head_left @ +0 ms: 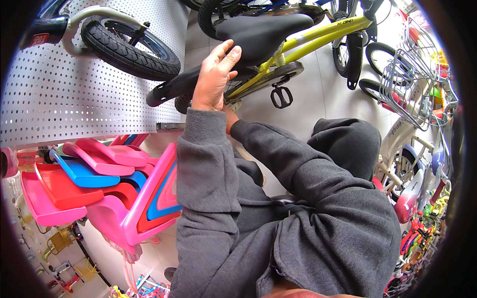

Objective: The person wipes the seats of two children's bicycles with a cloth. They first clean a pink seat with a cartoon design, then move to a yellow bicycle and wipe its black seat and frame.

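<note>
My left hand point(216, 74) reaches up over the rear of a yellow bicycle point(348, 25), fingers extended and open, touching the area between its black saddle point(263, 32) and long black rear mudguard point(169, 89). My right hand point(230, 119) is low behind my left wrist, near the rear wheel and frame; its fingers are hidden. A black pedal point(281, 97) sticks out beside the chain guard.
A perforated metal platform point(59, 114) at upper left carries a small bicycle wheel point(169, 59). Stacked pink, red and blue plastic seats point(104, 164) lie below it. Several bicycles and wire baskets point(407, 79) crowd the right, with bright small goods along the lower edges.
</note>
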A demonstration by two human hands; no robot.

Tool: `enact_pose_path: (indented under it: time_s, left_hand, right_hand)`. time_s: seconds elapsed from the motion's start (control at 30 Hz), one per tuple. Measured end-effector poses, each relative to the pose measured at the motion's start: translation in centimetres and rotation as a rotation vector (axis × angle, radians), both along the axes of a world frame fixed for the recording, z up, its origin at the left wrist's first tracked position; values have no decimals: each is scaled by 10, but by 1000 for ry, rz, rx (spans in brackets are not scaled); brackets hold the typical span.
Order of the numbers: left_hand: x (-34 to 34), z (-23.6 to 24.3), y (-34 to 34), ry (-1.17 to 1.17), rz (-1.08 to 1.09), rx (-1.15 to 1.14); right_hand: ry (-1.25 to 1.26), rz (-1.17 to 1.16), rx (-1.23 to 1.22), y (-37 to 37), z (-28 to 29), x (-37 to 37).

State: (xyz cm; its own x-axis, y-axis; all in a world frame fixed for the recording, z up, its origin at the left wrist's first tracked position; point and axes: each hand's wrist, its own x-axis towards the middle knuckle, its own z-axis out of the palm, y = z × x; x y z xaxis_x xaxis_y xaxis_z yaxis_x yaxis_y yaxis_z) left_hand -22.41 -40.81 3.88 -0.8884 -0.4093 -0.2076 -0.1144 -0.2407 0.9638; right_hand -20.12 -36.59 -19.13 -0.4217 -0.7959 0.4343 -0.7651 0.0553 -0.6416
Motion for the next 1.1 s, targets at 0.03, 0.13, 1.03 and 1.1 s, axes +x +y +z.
enact_pose_path:
  time_s: [0.03, 0.13, 1.03, 1.1]
  left_hand:
    - [0, 0, 0, -2, -3, 3]
    - [0, 0, -2, 4, -12, 15]
    - [1, -4, -8, 41, -53, 24]
    - [1, -6, -7, 43, -51, 16]
  right_hand:
    - [16, -52, -62, 0, 2, 1]
    - [14, -153, -13, 1, 4, 3]
    - [563, 109, 146, 37, -49, -22]
    - [385, 26, 158, 45, -42, -22]
